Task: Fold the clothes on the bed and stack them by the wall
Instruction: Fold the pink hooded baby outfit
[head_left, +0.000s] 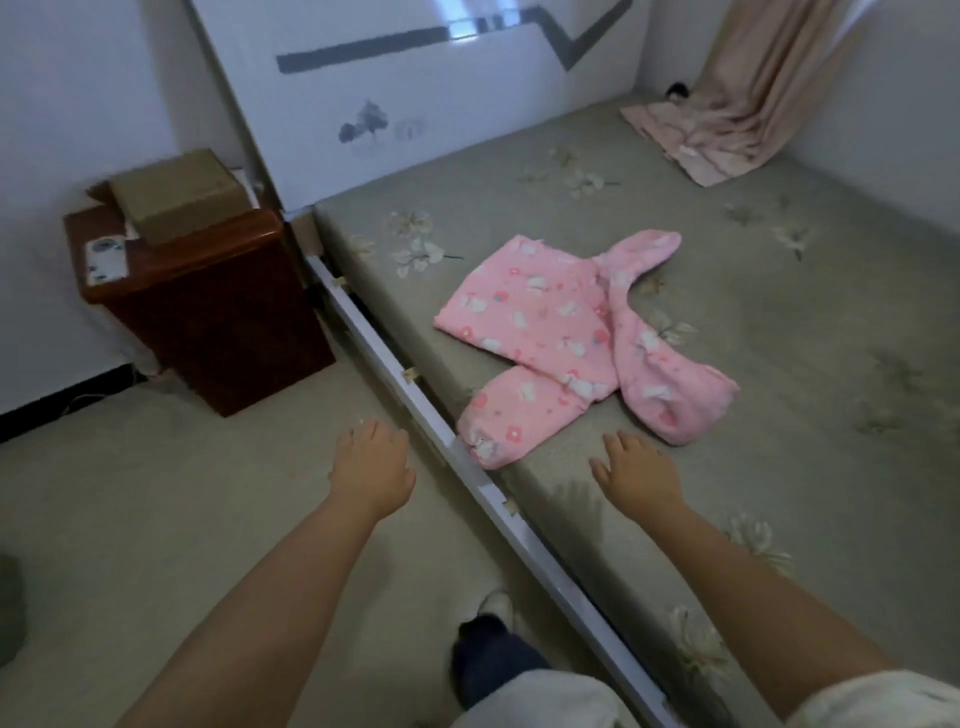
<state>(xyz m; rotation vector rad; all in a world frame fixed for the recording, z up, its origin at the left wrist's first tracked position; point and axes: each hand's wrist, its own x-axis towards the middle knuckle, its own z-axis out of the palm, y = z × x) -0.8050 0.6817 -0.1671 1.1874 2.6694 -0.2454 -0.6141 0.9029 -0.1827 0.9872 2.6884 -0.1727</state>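
Note:
A pink fleece top (550, 322) with a white and red print lies spread out on the grey-green floral bed (779, 338), one sleeve reaching the bed's near edge. My left hand (371, 465) hovers over the floor just left of the bed rail, fingers relaxed and holding nothing. Over the mattress edge, my right hand (636, 475) is stretched out with straight fingers, a short way below the top's lower sleeves and not touching it. A folded beige-pink cloth (691, 140) lies at the far corner of the bed by the wall.
A white bed rail (415, 400) runs diagonally between floor and mattress. A dark red-brown nightstand (208, 296) with a cardboard box (176, 195) on it stands left of the white headboard (415, 104). A beige curtain (769, 67) hangs at the far right corner.

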